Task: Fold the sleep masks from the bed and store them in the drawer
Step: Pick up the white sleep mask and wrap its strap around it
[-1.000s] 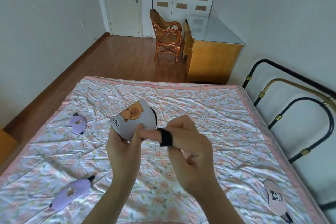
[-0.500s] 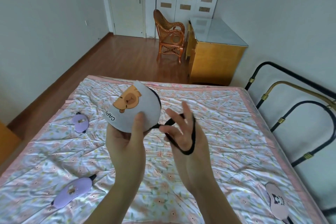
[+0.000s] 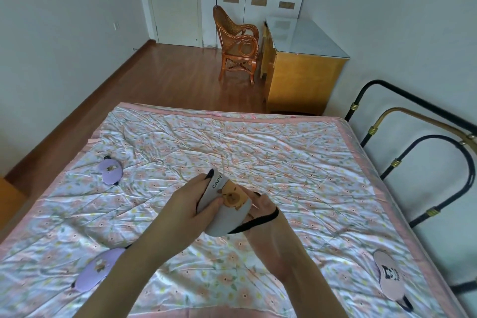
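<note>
Two hands are closed on a folded grey sleep mask (image 3: 227, 212) above the bed (image 3: 284, 162), gripped by the left hand (image 3: 191, 212) and strap-looped by the right hand (image 3: 263, 217), while purple masks (image 3: 96, 268) (image 3: 111, 171) lie left of it and a pink mask (image 3: 391, 279) lies right.

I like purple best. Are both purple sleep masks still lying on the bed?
Yes, one purple mask and another purple mask lie on the bed.
</note>
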